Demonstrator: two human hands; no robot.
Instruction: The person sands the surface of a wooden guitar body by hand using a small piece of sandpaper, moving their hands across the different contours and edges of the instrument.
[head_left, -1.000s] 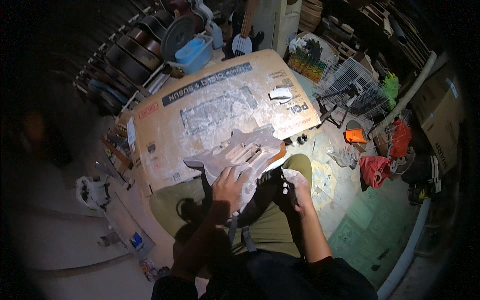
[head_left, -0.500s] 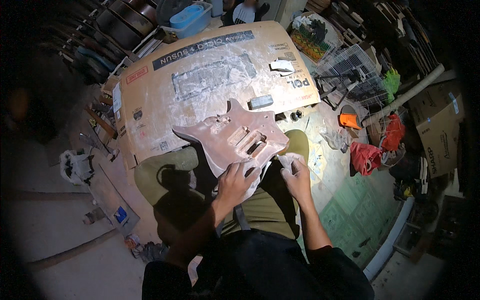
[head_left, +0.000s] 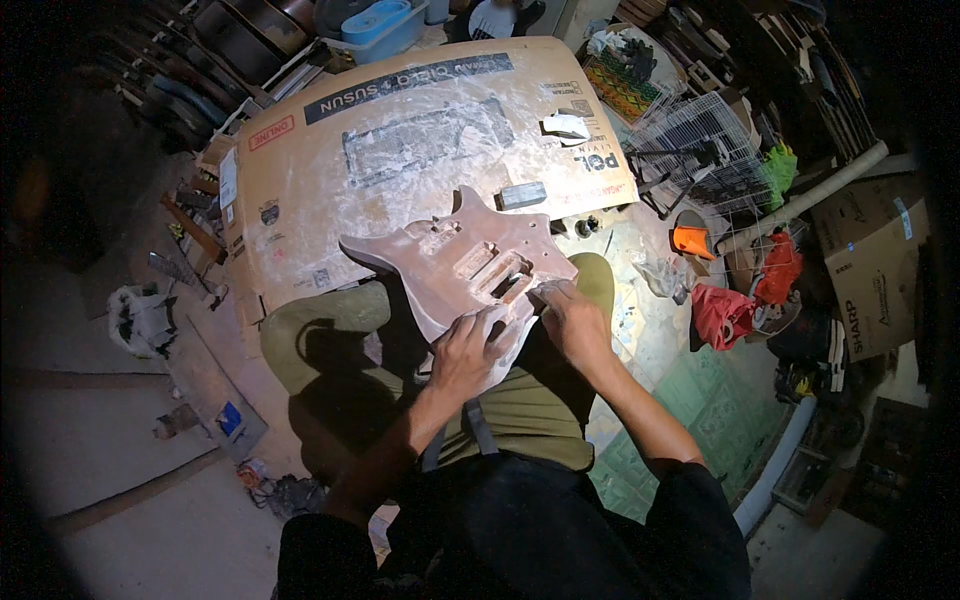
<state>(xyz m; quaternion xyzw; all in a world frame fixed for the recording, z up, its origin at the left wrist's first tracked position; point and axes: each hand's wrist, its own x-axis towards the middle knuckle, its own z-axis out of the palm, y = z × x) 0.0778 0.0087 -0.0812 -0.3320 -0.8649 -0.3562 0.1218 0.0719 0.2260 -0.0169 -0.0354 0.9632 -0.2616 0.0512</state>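
Work surface: Tan printed cardboard sheet [head_left: 290, 200], coated with pale dust, is spread in front of the seated person; beyond its far edge, a light-blue plastic tub [head_left: 388, 38] is stood.
Right-hand surroundings: Beyond the sheet's right edge, a pale wire cage [head_left: 700, 130] and a crumpled red plastic bag [head_left: 722, 318] are placed.
Guitar body: Dusty pinkish-brown wooden electric guitar body [head_left: 430, 280], with pointed horns and routed cavities, is laid across olive-green trousers [head_left: 525, 425]; its upper horns are pointed toward the sheet's near edge. The lap is presumably used as a support, by which the cavity face is kept upward and within reach.
Left hand: Left hand [head_left: 465, 355] is laid over the body's near rim, fingers spread on the face, apparently for steadying; whether the rim is clasped from beneath cannot be told.
Right hand: Right hand [head_left: 578, 325] is set at the body's right-hand edge, fingers bent against it; whether anything is pinched under them cannot be told.
Relative position: The body is located forward of both hands, most of it ahead of the left.
Block: Grey rectangular block [head_left: 523, 195] is rested near the sheet's near right corner, just beyond the body, probably for easy reach.
White sheet: Folded white paper-like piece [head_left: 567, 128] is laid near the sheet's right edge.
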